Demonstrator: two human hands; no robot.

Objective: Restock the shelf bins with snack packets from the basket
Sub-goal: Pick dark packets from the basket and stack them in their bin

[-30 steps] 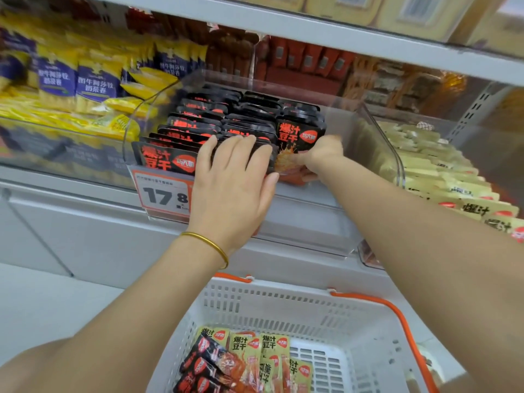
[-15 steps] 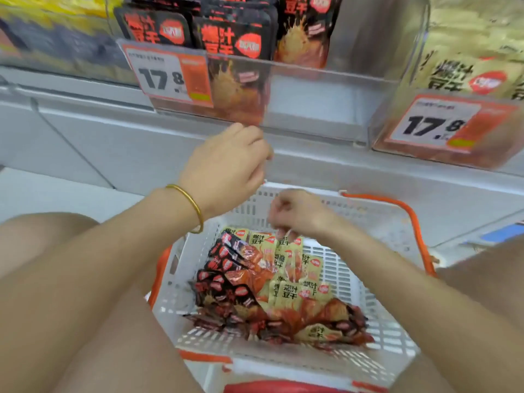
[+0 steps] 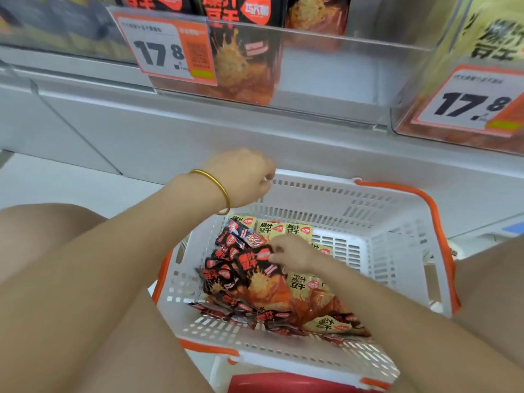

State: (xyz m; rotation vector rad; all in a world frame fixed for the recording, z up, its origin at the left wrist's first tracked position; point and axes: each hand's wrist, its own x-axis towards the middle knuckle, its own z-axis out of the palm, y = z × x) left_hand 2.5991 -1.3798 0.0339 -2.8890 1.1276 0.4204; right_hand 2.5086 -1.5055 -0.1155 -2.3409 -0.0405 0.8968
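**Shelf (image 3: 255, 143).** Grey front, directly above the basket. Its lower lip overhangs the far rim, so a lifted load probably has to come toward the person before it rises.

**Black-packet bin (image 3: 326, 32).** Clear walls. The stock stands at its left and centre, and bare floor shows at its right. A packet must clear the tall front wall to get in. 1 s ago both hands were pressed into this bin. Now neither is there, so that load reads as placed.

**Yellow-packet bin (image 3: 465, 29).** Just to the right, with its own 17.8 tag (image 3: 467, 106).

**Basket (image 3: 326, 185).** White with orange handles, set low between the person's knees. The packets lie heaped at left and centre, and the right side shows bare mesh with room to reach in.

**Snack packets (image 3: 226, 279).** Black-red ones are mixed with yellow ones (image 3: 299, 229); many are left, so the task is judged far from finished.

**Left hand (image 3: 241, 177).** It has dropped from the bin and now hovers by the basket's far-left rim. The fingers curl under with nothing seen in them, and how tight the grip is cannot be told.

**Right hand (image 3: 293, 255).** Now down in the basket, with its grip pinched on the top edge of 1 black packet (image 3: 256, 263). The next pick-up has begun.

**Bracelet (image 3: 219, 191).** Gold, on the left wrist.
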